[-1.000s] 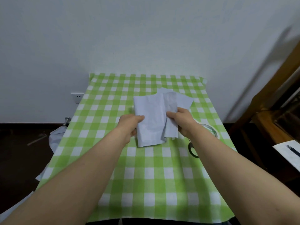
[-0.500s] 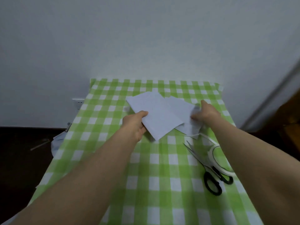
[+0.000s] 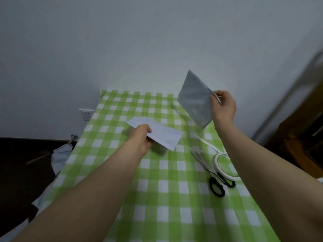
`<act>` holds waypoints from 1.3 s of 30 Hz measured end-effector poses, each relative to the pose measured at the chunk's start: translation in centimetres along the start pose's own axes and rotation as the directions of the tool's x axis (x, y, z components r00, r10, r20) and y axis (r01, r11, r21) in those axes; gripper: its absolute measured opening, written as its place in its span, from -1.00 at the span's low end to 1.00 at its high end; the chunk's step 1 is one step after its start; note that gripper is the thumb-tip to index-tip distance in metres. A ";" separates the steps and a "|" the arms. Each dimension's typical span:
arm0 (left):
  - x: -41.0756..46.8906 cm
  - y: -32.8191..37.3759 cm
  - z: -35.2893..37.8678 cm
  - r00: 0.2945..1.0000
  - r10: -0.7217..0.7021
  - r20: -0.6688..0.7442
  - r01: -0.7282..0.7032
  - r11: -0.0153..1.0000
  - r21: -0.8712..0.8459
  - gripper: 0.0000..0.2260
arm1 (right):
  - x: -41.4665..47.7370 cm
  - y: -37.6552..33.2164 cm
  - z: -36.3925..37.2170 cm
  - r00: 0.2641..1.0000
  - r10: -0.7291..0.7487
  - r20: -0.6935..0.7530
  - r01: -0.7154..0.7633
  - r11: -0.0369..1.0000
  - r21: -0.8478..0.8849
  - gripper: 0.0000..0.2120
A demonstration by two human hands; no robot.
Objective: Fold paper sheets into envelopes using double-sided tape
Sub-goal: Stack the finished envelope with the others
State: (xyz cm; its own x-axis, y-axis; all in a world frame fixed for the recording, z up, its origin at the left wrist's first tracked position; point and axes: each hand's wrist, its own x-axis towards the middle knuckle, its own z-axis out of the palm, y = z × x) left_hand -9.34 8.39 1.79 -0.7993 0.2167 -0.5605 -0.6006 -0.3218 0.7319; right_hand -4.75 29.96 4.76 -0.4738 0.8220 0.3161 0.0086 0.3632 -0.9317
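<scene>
My left hand [image 3: 142,139] pinches a folded white paper [image 3: 161,134] by its near edge and holds it just above the middle of the green checked table [image 3: 174,198]. Over the table's far right, my right hand [image 3: 223,108] grips a second folded paper [image 3: 195,99] by its right edge, lifted and tilted up in front of the wall. A roll of double-sided tape [image 3: 225,165] lies at the right, with a loose white strip [image 3: 208,144] trailing from it toward the table's middle.
Black-handled scissors [image 3: 212,177] lie against the tape roll at the right. A wall socket [image 3: 86,114] sits left of the table's far end. White material [image 3: 60,158] hangs off the table's left side. Dark wooden furniture [image 3: 300,130] stands to the right.
The two papers lay overlapped on the table under both hands. Now my right hand has lifted one up and to the right, and my left hand holds the other apart from it.
</scene>
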 end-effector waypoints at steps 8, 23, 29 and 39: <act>-3.6 0.3 -4.2 0.992 -0.109 0.067 0.115 0.988 -0.102 -0.70 | -4.7 -4.9 2.1 0.888 0.322 0.329 -0.439 0.806 0.396 -0.85; -1.0 1.3 -7.7 0.998 0.017 0.055 -0.003 0.967 -0.256 -0.79 | -10.3 2.1 3.7 0.882 0.322 0.343 -0.200 0.917 -0.346 -0.85; 2.2 3.0 -5.8 1.000 -0.017 -0.001 0.015 0.918 -0.395 -0.82 | -8.9 4.5 4.3 0.797 0.358 0.487 0.167 0.643 -0.747 -0.51; 2.4 1.0 -2.3 0.905 0.046 -0.424 -0.006 0.996 0.094 -0.63 | -6.0 5.2 2.5 0.915 0.278 0.293 -0.085 0.842 -0.533 -0.89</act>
State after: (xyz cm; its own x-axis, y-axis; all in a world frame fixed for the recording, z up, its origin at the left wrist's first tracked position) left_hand -11.82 6.49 0.29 -0.7414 -0.2092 -0.6376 -0.5948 -0.2351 0.7687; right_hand -4.07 25.86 -2.40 -0.6888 0.7246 -0.0221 0.5170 0.4696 -0.7157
